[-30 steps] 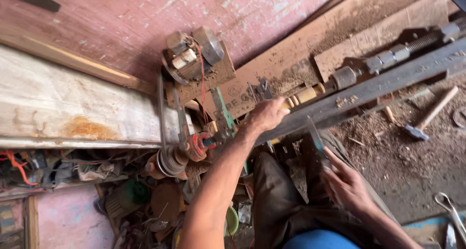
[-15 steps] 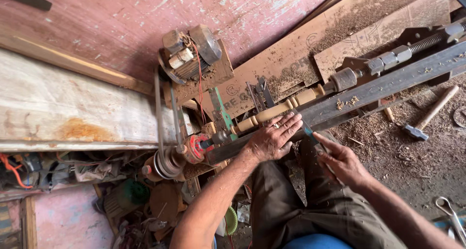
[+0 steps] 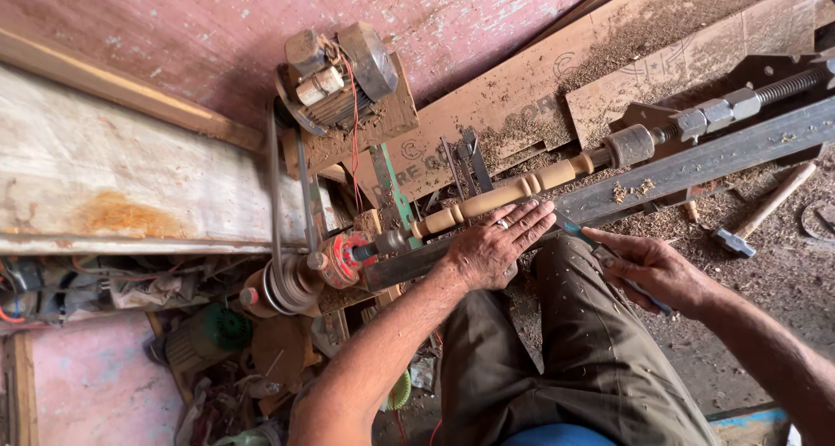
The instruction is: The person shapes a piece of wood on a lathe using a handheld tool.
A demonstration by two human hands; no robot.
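He sits close against a home-built wood lathe that runs on a slant from the middle of the frame up toward the upper right. The turned wooden spindle, pale and already cut into beads and coves, sits at centre frame, pinched end to end between the red drive hub at its lower left and the tailstock cylinder at its upper right, so it can spin free of the bed. His left hand lies flat and open, palm on the steel bed rail and fingertips spread up against the underside of the spindle; it grips nothing, and looks to be there to steady him and feel the surface. His right hand, at right of centre, is wrapped tight round the handle of a chisel whose blue-tinged blade points up-left toward the rail, just short of the wood, low enough to bear on the rail as a rest. Above, in the upper middle, the electric motor is bolted to a wooden block, and a drive belt drops from it to the stepped pulley, which puts the motor clear of the shavings. A hammer lies on the sawdust at far right, within reach.
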